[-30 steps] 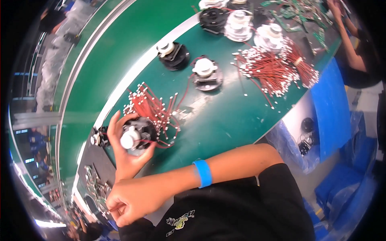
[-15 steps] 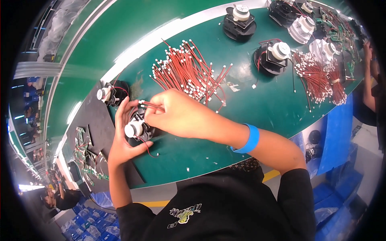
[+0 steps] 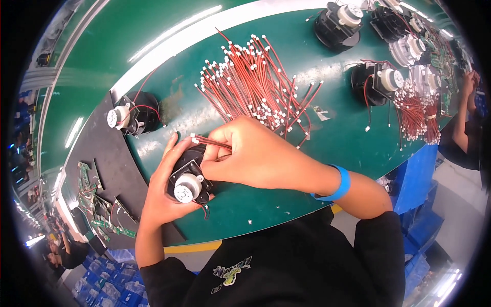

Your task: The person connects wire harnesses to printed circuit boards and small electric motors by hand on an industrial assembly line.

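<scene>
A motor unit (image 3: 187, 188) with a round white motor, a square dark frame and a black housing stands at the table's near left. My left hand (image 3: 159, 192) is wrapped round its left side, thumb at the near edge. A short red-and-black lead with a white plug hangs by that thumb. Across the unit's far right side reaches my right hand (image 3: 255, 156), its fingers pinched on a few red-and-black cables (image 3: 212, 143) whose white connectors point left. The pinching fingertips are against or just above the housing; whether they touch it is hidden.
Beyond my hands lies a loose pile of red cables (image 3: 245, 84). Similar motor units stand at left (image 3: 140, 115), right (image 3: 376, 84) and far right (image 3: 337, 25). Circuit boards (image 3: 105, 204) lie on a black mat (image 3: 117, 158). Another person's arm (image 3: 463, 117) shows at the right edge.
The motor unit has turned in my left hand, so its square frame and motor face show more. My right hand keeps the cables. The whole view has shifted.
</scene>
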A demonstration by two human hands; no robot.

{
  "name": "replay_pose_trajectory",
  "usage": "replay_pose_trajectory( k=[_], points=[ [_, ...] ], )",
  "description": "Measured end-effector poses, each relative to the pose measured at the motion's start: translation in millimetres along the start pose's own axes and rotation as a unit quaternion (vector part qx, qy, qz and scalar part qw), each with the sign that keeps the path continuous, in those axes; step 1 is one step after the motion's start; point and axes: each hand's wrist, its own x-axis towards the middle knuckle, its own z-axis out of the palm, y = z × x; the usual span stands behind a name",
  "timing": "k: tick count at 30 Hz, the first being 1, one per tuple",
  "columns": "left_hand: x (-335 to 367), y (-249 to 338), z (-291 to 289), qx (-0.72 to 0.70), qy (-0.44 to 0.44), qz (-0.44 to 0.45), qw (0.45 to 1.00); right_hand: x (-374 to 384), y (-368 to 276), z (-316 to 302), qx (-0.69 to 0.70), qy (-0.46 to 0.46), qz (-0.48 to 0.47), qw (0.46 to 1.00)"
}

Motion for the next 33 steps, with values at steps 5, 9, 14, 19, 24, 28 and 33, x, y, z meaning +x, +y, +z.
replay_pose_trajectory(
  k=[5, 9, 14, 19, 24, 28, 33],
  points=[
    [1.2, -2.8, 1.7, -0.018, -0.003, 0.006, 1.0, -2.9, -2.4, 1.6, 0.018, 0.041, -0.031, 0.998],
    [2.3, 0.7, -0.5, -0.002, -0.009, -0.003, 1.0, -3.2, -2.3, -2.1, -0.036, 0.059, -0.036, 0.997],
    [0.6, -2.6, -0.1, -0.006, -0.004, 0.022, 1.0, -3.2, -0.9, -3.5, 0.003, -0.003, -0.001, 1.0],
    [2.9, -4.5, -0.8, 0.012, -0.013, 0.041, 0.999, -4.5, -2.6, -3.0, -0.006, -0.003, -0.003, 1.0],
    [1.4, -2.1, -1.7, -0.002, -0.009, 0.014, 1.0, -6.0, -1.8, -1.7, -0.001, 0.001, -0.027, 1.0],
    [0.9, -1.8, -1.6, -0.006, -0.004, 0.003, 1.0, -6.4, -2.7, -1.5, 0.005, 0.008, -0.018, 1.0],
    [1.4, -2.5, -1.3, -0.002, -0.006, 0.007, 1.0, -6.5, -3.3, -2.8, 0.005, 0.006, -0.006, 1.0]
  ],
)
